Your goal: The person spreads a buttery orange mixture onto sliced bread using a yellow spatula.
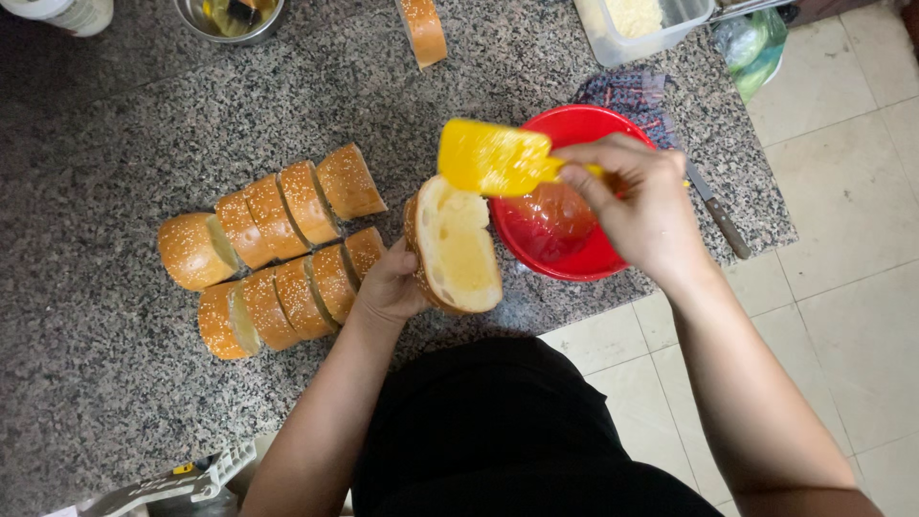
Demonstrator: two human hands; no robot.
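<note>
The left hand [388, 287] gripped a thick bread slice [458, 246] from behind, cut face up, over the speckled surface [96, 383]. The right hand [641, 206] was closed on a yellow spatula [493, 158] just above it — its blade overlapping the red bowl [574, 263]. Two rows of sesame-topped slices [278, 249] lay just left; a knife [718, 215] lay beyond the bowl, a plastic tub [641, 29] farther off.

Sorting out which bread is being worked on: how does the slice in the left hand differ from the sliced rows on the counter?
The held slice is lifted by the left hand, cut face up and glistening yellow under the spatula; the rows lie on the counter packed together, mostly crusts showing. Both have golden, seeded crusts.
</note>
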